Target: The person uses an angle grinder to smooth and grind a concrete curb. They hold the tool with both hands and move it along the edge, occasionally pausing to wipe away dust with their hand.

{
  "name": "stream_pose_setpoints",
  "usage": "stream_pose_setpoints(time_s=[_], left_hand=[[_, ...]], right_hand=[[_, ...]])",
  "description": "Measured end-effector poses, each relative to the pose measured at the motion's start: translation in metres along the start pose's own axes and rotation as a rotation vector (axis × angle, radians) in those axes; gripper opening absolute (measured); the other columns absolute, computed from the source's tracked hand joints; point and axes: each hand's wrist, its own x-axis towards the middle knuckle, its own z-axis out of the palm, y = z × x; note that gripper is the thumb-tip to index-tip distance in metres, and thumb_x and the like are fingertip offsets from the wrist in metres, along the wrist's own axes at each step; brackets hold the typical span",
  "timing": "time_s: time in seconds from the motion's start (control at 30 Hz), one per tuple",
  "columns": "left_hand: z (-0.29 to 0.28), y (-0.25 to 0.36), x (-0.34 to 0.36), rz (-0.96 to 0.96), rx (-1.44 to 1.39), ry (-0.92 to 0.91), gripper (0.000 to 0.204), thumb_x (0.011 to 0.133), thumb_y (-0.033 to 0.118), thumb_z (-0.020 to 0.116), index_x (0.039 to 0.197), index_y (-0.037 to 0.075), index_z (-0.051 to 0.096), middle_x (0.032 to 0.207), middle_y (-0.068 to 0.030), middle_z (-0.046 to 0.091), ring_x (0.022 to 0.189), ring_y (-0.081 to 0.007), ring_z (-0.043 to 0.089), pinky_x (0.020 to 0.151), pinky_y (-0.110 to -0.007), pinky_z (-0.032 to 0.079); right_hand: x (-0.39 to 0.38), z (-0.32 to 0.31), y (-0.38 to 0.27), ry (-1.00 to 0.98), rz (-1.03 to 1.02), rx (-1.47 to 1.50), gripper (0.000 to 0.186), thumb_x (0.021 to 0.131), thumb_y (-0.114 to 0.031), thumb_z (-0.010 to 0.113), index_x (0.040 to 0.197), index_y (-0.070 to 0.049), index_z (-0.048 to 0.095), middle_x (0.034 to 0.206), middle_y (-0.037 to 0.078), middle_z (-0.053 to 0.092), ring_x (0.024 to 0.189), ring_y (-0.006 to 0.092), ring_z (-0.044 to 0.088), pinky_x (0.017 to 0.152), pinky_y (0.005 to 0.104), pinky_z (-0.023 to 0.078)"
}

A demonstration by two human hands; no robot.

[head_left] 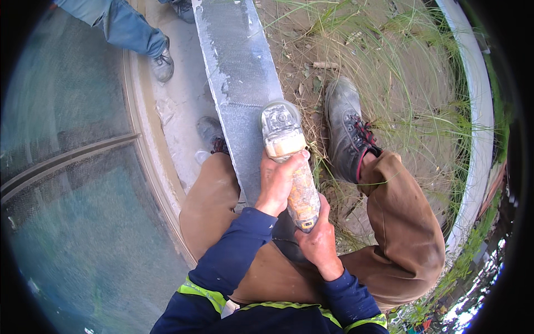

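An angle grinder (300,189), yellow and coated in pale dust, is held in both hands over a long grey stone slab (236,67). My left hand (280,181) wraps round its front part just behind the metal head. Lower down, my right hand (318,232) grips the rear of its body. The grinder's head and round guard (280,119) sit at the slab's right edge; whether the disc touches the stone cannot be made out. A rough, chipped strip runs along the slab's left edge, and a faint jagged line crosses its face near the grinder head.
Large dusty glass panes (72,100) in a metal frame (133,111) stand at the left. Another person's leg in jeans (125,30) is at the upper left, beside the slab. My boot (347,128) rests on soil with grass (411,67); a pale curved kerb (481,111) bounds the right.
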Motion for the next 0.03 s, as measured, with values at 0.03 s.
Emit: stream_pose_setpoints(time_s=[0.03], left_hand=[[0.0011, -0.0073, -0.0003, 0.013, -0.01, -0.026, 0.054, 0.082, 0.012, 0.076, 0.128, 0.005, 0.049, 0.108, -0.0068, 0.062, 0.097, -0.0157, 0.059, 0.088, -0.032, 0.048]], right_hand=[[-0.003, -0.0004, 0.005, 0.015, -0.011, 0.021, 0.09, 0.074, 0.002, 0.067, 0.149, -0.008, 0.018, 0.106, 0.031, 0.067, 0.097, 0.0478, 0.067, 0.084, 0.0512, 0.056]])
